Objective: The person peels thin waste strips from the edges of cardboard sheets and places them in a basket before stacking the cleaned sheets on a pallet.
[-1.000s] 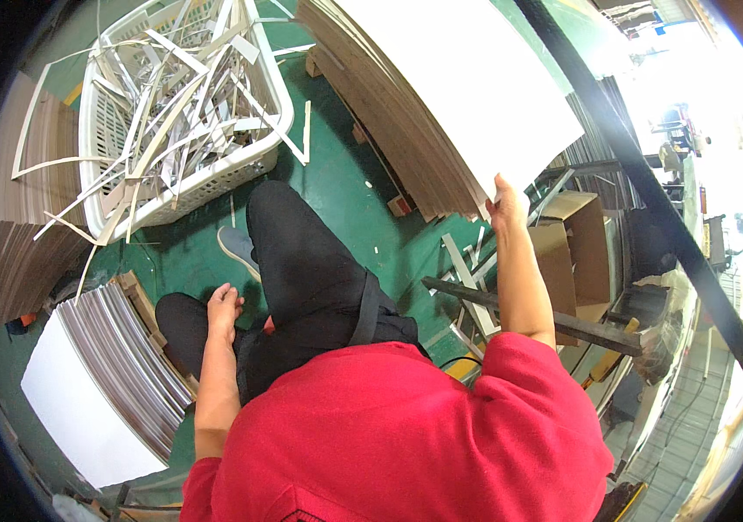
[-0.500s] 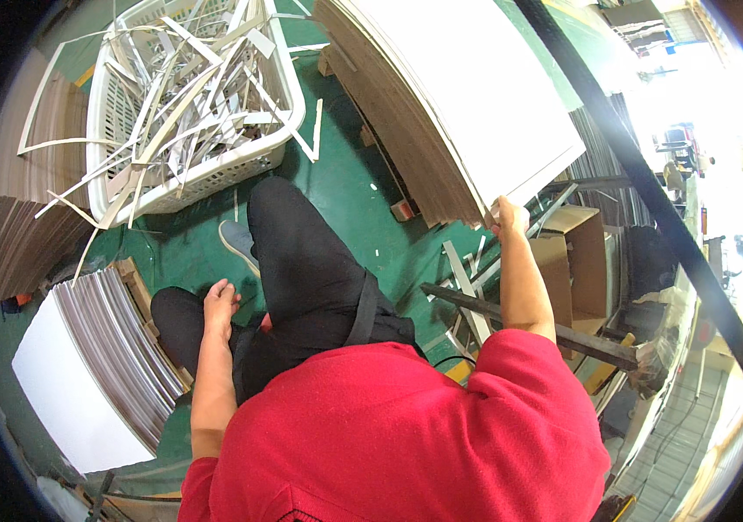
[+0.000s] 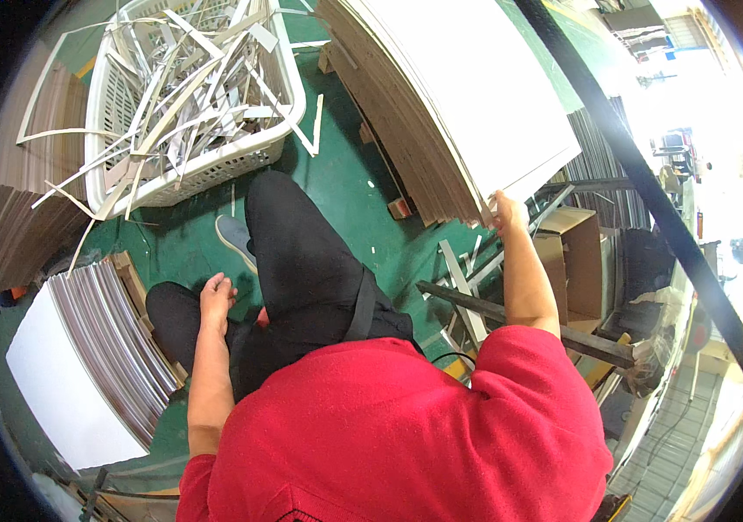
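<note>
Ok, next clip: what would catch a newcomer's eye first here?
Probably the tall stack of white-faced boards at upper right, with the right hand gripping its near corner. Next, the white plastic basket at upper left, overflowing with white offcut strips. Below, the left hand rests open on a black-trousered knee beside a second board stack at lower left.

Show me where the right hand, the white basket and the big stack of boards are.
right hand [image 3: 505, 209], head view, on the knuckles at the stack's corner
white basket [image 3: 215, 170], head view, on its near side wall
stack of boards [image 3: 467, 96], head view, on the white top sheet
</note>
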`<state>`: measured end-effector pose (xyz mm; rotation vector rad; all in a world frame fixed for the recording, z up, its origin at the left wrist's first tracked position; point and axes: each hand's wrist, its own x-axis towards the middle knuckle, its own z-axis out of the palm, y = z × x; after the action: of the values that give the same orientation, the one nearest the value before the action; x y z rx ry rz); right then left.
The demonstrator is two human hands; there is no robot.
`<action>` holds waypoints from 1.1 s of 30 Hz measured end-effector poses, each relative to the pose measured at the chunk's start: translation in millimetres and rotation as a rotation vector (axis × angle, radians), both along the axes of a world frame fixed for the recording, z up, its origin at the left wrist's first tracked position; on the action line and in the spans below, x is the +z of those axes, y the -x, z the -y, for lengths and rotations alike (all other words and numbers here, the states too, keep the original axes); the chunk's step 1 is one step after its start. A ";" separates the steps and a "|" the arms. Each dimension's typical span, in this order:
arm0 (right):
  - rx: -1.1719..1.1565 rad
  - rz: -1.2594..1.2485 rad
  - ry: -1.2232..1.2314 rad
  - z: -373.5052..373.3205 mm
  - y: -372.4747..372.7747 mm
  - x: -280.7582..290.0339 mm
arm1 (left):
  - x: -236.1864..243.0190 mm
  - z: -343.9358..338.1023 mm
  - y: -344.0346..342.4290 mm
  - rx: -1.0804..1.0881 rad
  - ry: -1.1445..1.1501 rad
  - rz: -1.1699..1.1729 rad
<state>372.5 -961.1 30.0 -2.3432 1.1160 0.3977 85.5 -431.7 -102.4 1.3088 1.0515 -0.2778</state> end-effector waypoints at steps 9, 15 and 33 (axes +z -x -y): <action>-0.130 0.106 -0.055 -6.1 11.0 -8.7 | -0.7 -1.4 0.1 -0.029 0.005 -0.022; -0.192 0.205 -0.188 -4.7 15.4 10.2 | 4.0 0.7 -4.7 -0.019 0.007 -0.022; -0.239 0.720 -0.455 -18.1 -12.6 71.8 | -7.4 0.8 -9.1 -0.065 0.012 -0.046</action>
<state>385.1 -943.0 101.7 -1.6992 0.8181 -0.2513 94.6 -432.5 -109.8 1.3328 1.0456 -0.3636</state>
